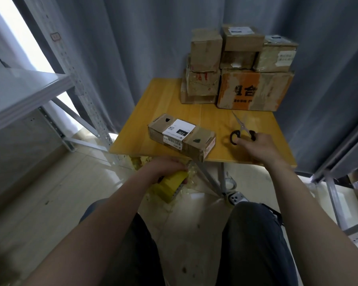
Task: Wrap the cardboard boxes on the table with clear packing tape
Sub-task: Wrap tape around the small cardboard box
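The box [181, 135] lies flat & diagonal on the near-left part of the table [163, 96], its near corner poking just past the front edge. It's long, low, brown cardboard, scuffed. There's 1 white label w/ a black "220" patch across the top, a barcode sticker on the side facing the camera, a dark stain on the lid, a small cut-out near the far end and a red-&-white sticker on the right end. Can't tell how much clear tape is already on it; too little sheen to see.

Step in hand, as I read it: the cut. The left hand [165, 166] sits just below the table edge by that overhanging corner, fingers clenched round the yellow tape dispenser [171, 185]. A crinkled clear strip seems to run from it up toward the box, but it's blurry. The right hand [256, 145] is on the table, well right of the box, fingers curled on the black handles of the scissors [243, 129], blades pointing away.

Next move prob. calls for lifting the scissors over to the strip while the left hand keeps it taut, snipping close to the box, then pressing the end flat.

At the far-right back of the table is a stack of boxes [236, 69], approx. 7, apart from all this.
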Motion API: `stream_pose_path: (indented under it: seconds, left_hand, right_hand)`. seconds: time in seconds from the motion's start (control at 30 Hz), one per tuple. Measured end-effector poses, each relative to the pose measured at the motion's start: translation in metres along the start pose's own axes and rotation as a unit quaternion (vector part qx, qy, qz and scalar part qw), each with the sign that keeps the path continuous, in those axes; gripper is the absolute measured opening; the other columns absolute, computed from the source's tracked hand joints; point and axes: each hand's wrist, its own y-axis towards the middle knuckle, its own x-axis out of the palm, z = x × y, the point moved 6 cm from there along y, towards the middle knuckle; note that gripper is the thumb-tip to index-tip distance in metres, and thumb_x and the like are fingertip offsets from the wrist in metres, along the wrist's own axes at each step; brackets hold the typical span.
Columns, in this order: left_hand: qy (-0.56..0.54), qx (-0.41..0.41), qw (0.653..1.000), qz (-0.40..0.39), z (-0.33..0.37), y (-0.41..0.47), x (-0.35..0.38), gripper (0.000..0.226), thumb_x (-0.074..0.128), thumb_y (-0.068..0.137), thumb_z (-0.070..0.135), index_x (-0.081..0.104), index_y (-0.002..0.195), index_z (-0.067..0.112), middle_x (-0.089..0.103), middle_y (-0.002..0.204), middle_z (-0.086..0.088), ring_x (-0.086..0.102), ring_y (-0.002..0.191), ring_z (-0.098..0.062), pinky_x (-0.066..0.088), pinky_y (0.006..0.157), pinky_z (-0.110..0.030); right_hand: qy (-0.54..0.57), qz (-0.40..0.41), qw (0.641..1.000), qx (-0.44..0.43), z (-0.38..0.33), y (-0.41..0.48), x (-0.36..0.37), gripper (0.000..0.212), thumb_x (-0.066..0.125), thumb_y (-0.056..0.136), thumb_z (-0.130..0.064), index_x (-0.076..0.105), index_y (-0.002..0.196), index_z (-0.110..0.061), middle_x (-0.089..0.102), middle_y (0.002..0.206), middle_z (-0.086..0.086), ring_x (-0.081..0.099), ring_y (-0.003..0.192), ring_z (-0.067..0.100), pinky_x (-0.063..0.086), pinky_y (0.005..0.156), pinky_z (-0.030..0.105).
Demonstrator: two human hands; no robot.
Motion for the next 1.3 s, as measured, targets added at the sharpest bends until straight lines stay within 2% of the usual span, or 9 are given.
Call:
stream_pose_path:
  seconds: [0.13, 0.23, 0.4, 0.57, 0.77, 0.97, 1.07, 1.17, 1.3]
  left_hand:
    - [-0.014, 0.013, 1.0, 0.003, 0.004, -0.004, -0.004, 0.012, 0.063, 0.102, 0.03, 0.069, 0.106, 0.02, 0.074, 0.073, 0.007, 0.071, 0.07, -0.013, 0.053, 0.06, -0.026]
    - [-0.028, 0.025, 0.999, -0.005, 0.008, -0.009, -0.006, 0.009, 0.062, 0.103, 0.026, 0.067, 0.107, 0.019, 0.074, 0.078, 0.003, 0.07, 0.056, -0.005, 0.053, 0.051, -0.02]
    - [-0.041, 0.038, 0.998, -0.008, 0.011, -0.014, -0.009, 0.008, 0.06, 0.104, 0.021, 0.062, 0.096, 0.022, 0.072, 0.069, 0.003, 0.065, 0.046, 0.0, 0.048, 0.04, -0.015]
    - [-0.037, 0.03, 0.999, -0.002, 0.003, -0.015, -0.018, 0.006, 0.06, 0.104, 0.024, 0.063, 0.099, 0.024, 0.069, 0.056, 0.017, 0.066, 0.047, 0.002, 0.049, 0.043, -0.015]
    - [-0.061, 0.026, 0.998, -0.002, -0.005, -0.018, -0.022, 0.011, 0.064, 0.101, 0.031, 0.071, 0.107, 0.025, 0.077, 0.073, 0.012, 0.073, 0.062, -0.002, 0.057, 0.062, -0.024]
    - [-0.178, 0.077, 0.981, 0.012, 0.001, -0.023, -0.013, 0.017, 0.064, 0.1, 0.028, 0.072, 0.114, 0.035, 0.075, 0.113, -0.003, 0.071, 0.103, -0.025, 0.056, 0.087, -0.042]
    - [-0.227, 0.121, 0.965, 0.058, 0.009, -0.034, -0.012, 0.023, 0.059, 0.1, 0.023, 0.072, 0.108, 0.041, 0.067, 0.119, -0.003, 0.064, 0.109, -0.031, 0.056, 0.093, -0.05]
    - [-0.199, 0.205, 0.95, 0.126, 0.018, -0.042, -0.019, 0.029, 0.058, 0.102, 0.021, 0.068, 0.121, 0.04, 0.065, 0.123, 0.007, 0.063, 0.111, -0.018, 0.055, 0.1, -0.05]
    - [-0.176, 0.247, 0.941, 0.151, 0.014, -0.041, -0.028, 0.09, 0.073, 0.092, 0.014, 0.021, 0.16, 0.038, 0.05, 0.14, 0.016, 0.059, 0.112, -0.002, 0.052, 0.092, -0.028]
  right_hand:
    - [-0.084, -0.009, 0.996, 0.003, 0.007, 0.005, 0.008, 0.049, 0.065, 0.089, -0.053, 0.067, 0.113, -0.01, 0.057, 0.118, 0.015, 0.065, 0.093, 0.034, 0.054, 0.056, 0.034]
    - [-0.066, 0.087, 0.985, -0.13, -0.033, -0.011, 0.011, 0.048, 0.061, 0.098, -0.049, 0.066, 0.133, -0.017, 0.058, 0.136, 0.009, 0.06, 0.119, 0.029, 0.052, 0.095, 0.04]
    - [-0.104, -0.038, 0.955, -0.274, -0.09, -0.043, 0.084, 0.054, 0.063, 0.095, -0.054, 0.06, 0.144, -0.03, 0.047, 0.155, -0.006, 0.034, 0.141, 0.026, 0.034, 0.115, 0.044]
    - [-0.144, -0.035, 0.933, -0.328, -0.069, -0.041, 0.103, 0.082, 0.085, 0.083, -0.033, 0.045, 0.154, -0.034, 0.032, 0.165, -0.009, 0.016, 0.151, 0.027, 0.028, 0.123, 0.05]
    - [-0.272, -0.115, 0.899, -0.323, -0.062, -0.02, 0.074, 0.094, 0.079, 0.089, -0.021, 0.024, 0.16, -0.048, 0.012, 0.172, -0.011, -0.007, 0.159, 0.03, 0.004, 0.127, 0.058]
    - [-0.102, 0.004, 0.931, -0.35, -0.094, -0.051, 0.049, 0.045, 0.072, 0.094, -0.04, 0.065, 0.137, -0.029, 0.056, 0.144, -0.01, 0.034, 0.134, 0.018, 0.029, 0.104, 0.026]
    - [0.007, -0.084, 0.944, -0.318, -0.113, -0.075, 0.064, 0.024, 0.072, 0.093, -0.045, 0.08, 0.107, -0.027, 0.071, 0.108, -0.009, 0.059, 0.106, 0.006, 0.044, 0.083, 0.018]
    - [0.096, -0.183, 0.951, -0.23, -0.118, -0.086, 0.083, 0.017, 0.075, 0.094, -0.034, 0.083, 0.094, -0.018, 0.077, 0.087, 0.01, 0.072, 0.076, 0.012, 0.055, 0.063, 0.022]
    - [0.131, -0.139, 0.959, -0.21, -0.129, -0.08, 0.088, 0.008, 0.078, 0.092, -0.02, 0.082, 0.085, -0.018, 0.078, 0.086, 0.007, 0.075, 0.073, 0.028, 0.064, 0.069, 0.044]
